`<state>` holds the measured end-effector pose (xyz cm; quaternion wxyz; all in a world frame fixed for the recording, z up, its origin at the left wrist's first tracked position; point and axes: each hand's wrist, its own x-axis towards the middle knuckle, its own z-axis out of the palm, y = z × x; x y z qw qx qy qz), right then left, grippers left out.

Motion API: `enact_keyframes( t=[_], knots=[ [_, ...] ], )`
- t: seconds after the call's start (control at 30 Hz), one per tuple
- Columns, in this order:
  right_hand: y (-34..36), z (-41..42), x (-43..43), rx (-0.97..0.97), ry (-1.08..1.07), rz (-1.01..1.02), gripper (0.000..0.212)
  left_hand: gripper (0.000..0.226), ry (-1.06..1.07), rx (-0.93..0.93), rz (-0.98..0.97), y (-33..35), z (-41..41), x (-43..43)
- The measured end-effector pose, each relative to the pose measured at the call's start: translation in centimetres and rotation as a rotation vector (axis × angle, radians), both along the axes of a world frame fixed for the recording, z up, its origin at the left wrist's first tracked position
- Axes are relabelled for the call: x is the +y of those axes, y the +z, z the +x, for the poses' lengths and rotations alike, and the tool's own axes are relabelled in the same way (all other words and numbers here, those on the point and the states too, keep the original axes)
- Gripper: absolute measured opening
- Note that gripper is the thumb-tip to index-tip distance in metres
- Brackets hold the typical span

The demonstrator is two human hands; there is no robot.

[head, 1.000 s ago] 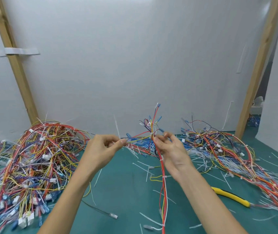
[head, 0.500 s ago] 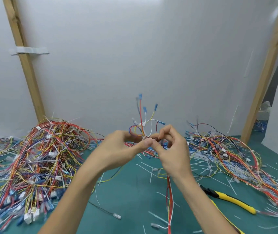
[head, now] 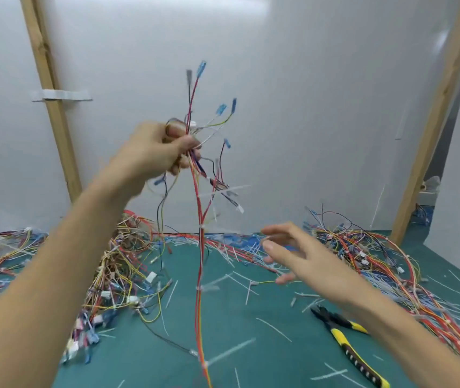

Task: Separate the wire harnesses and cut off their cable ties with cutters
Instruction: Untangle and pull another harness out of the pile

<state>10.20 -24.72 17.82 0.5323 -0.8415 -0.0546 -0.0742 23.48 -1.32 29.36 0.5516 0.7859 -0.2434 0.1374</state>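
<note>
Green matting (head: 251, 345) covers the work surface, backed by a white wall panel (head: 321, 107) with a slanted wooden post at ten o'clock (head: 52, 121) and another at two o'clock (head: 433, 121); a strip of white tape (head: 61, 95) crosses the ten o'clock post.

Raised near the centre of the view, the left hand (head: 156, 152) grips one wire harness (head: 199, 219), fingers and thumb curled tight round its upper part. Blue-tipped leads fan out above the fist toward twelve o'clock, and the red and yellow trunk hangs straight down to the mat at six o'clock. White cable ties (head: 209, 288) sit along the trunk, their tails sticking out sideways.

The right hand (head: 301, 259) hovers at four o'clock, apart from the harness, fingers spread and loosely extended, holding nothing; motion blur softens it.

Yellow-and-black cutters (head: 346, 345) lie flat on the mat at five o'clock, below the right forearm and untouched. A tangled heap of harnesses (head: 117, 270) fills the mat from eight to nine o'clock, and a second heap (head: 377, 253) runs from three down to four o'clock. Snipped white tie offcuts (head: 231, 351) are scattered over the mat between the heaps.
</note>
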Motion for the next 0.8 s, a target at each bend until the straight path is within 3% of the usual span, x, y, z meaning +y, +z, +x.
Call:
enact_keyframes(
  t=[0.07, 0.17, 0.23, 0.33, 0.4, 0.5, 0.63, 0.73, 0.8],
  knots=[
    [-1.7, -1.0, 1.4, 0.148, 0.120, 0.108, 0.055, 0.018, -0.058, 0.058, 0.054, 1.7, 0.7, -0.9],
    [-6.0, -3.1, 5.7, 0.336, 0.292, 0.098, 0.073, 0.018, -0.105, 0.177, 0.016, 0.7, 1.1, -3.5],
    [-8.9, -4.8, 8.9, 0.375, 0.325, 0.035, 0.073, 0.018, -0.110, 0.275, -0.036, -1.4, 1.2, -5.3],
    [-11.2, -8.1, 12.2, 0.528, 0.387, 0.205, 0.055, 0.023, -0.121, 0.311, -0.099, -5.8, 1.4, -7.5],
    [-11.9, -9.5, 12.7, 0.540, 0.412, 0.197, 0.063, 0.020, -0.173, 0.306, -0.078, -9.4, 1.1, -8.4],
    [-9.6, -11.2, 11.1, 0.479, 0.321, 0.107, 0.053, 0.016, -0.317, 0.375, -0.015, -15.3, -0.2, -9.1],
    [-7.7, -10.9, 7.2, 0.226, 0.296, -0.271, 0.032, 0.018, -0.371, 0.562, -0.167, -22.2, -2.1, -8.7],
    [-8.3, -7.4, 2.7, -0.029, -0.064, -0.141, 0.032, 0.015, -0.327, 0.577, -0.223, -25.4, -3.0, -8.1],
    [-9.8, -3.6, -0.6, -0.115, -0.322, -0.169, 0.032, 0.015, -0.310, 0.573, -0.291, -26.7, -3.2, -7.8]
  ],
)
